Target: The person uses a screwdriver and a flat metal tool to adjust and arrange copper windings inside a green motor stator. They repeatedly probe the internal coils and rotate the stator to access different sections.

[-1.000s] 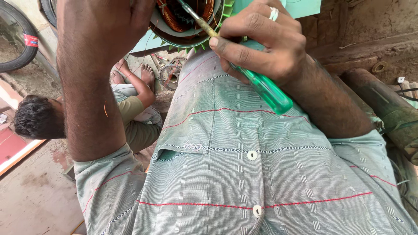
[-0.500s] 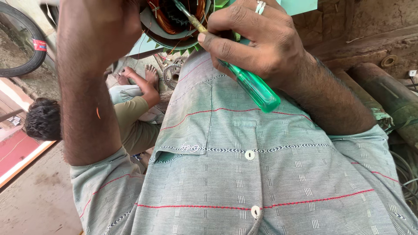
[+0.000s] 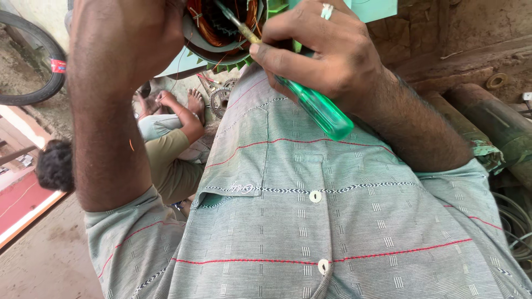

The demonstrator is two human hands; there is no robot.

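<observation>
I see the motor [image 3: 221, 27] held up at twelve o'clock, a round metal housing with copper wire coils inside and green fins along its lower rim. The screwdriver [image 3: 310, 102] runs from its clear green handle at about one o'clock of centre up to a metal tip that reaches into the coils. My right hand [image 3: 318, 47] is closed around the handle, thumb and fingers pinching it near the shaft; a ring sits on one finger. My left hand [image 3: 124, 33] is wrapped over the motor's left side at eleven o'clock, gripping the housing. Below both hands lies my grey striped shirt [image 3: 310, 221] with white buttons. At nine o'clock another person [image 3: 166, 149] sits on the ground, feet near a small gear [image 3: 220, 99]. A tyre [image 3: 33, 61] stands at ten o'clock, and pipes [image 3: 493, 122] lie at three o'clock.
</observation>
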